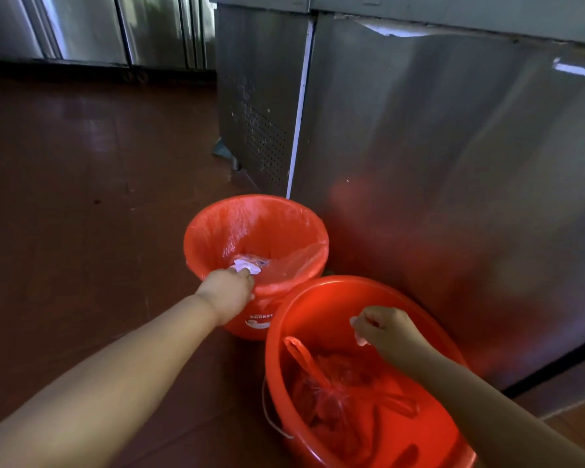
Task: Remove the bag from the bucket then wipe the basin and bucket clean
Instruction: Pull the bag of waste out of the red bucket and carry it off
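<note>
A dark red-brown kitchen floor (81, 184) runs up to the brushed stainless-steel cabinet fronts (436, 146), and two red plastic vessels stand on it against the steel.

Nearest is the wide red plastic basin (284, 373), cut off at the bottom edge, with a crumpled red translucent plastic bag (335, 393) lying loose in its bottom. Above it hangs the right hand (382, 327), fingers curled in a narrow pinch on a small pale scrap; whether this is a tissue or film cannot be told.

Just beyond, touching or nearly touching the basin's rim, stands the round red plastic bucket (255, 324) with a white label, lined with a thin clear-red liner bag (250, 224) folded over its rim. The left hand (228, 292) rests at the near rim, fingers closed round the liner's edge there, beside some white crumpled rubbish (247, 265) at the bottom.

The step in hand looks to be freeing the liner. It would go best by peeling the folded edge off all round the rim, gathering it to close the mouth, then lifting straight up so the rubbish stays inside. The film looks thin and may tear if tugged from one spot.

The left fingertips are hidden behind the hand, and the bucket's base is partly masked by the basin.
</note>
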Demonstrator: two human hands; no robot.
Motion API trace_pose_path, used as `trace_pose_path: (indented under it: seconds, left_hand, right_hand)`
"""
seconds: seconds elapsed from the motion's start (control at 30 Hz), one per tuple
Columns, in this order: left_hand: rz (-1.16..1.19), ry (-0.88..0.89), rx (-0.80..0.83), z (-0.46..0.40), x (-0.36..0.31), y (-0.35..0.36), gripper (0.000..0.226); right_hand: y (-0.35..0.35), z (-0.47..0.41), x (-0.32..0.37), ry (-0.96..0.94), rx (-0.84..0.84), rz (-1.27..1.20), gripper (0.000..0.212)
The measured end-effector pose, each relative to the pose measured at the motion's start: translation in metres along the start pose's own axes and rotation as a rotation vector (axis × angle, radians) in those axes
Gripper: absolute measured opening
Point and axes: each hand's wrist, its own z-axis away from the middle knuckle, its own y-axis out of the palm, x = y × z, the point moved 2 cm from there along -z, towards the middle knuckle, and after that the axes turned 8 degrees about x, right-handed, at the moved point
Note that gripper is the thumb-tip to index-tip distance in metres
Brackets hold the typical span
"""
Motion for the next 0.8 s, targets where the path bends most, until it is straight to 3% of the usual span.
trace_pose_path:
  seconds: [0.13,0.37,0.53,0.6,0.7,0.8]
  left_hand:
    - [-0.1,0.087,0.016,0.033,0.016,0.012,0.038]
    - [-0.048,0.148,0.147,0.135,0.058,0.038,0.037]
    - [0.12,0.199,0.072,0.207,0.08,0.045,0.028]
    - [0.277,0.165,-0.044,0.228,0.092,0.041,0.006]
    - [0.46,0.027,-0.086,0.235,0.109,0.042,0.006]
    - [0.593,-0.153,-0.184,0.22,0.121,0.049,0.012]
  right_hand:
    - [0.016,-0.013,0.017,0.006,0.013,-0.027,0.038]
    - [0.069,-0.048,0.074,-0.074,0.09,-0.054,0.036]
    - [0.112,-0.069,0.111,-0.101,0.127,-0.137,0.03]
    - [0.126,-0.073,0.12,-0.131,0.087,-0.062,0.02]
    - [0.141,-0.08,0.129,-0.149,0.029,-0.032,0.005]
    - [0.152,-0.09,0.133,-0.052,0.043,-0.006,0.033]
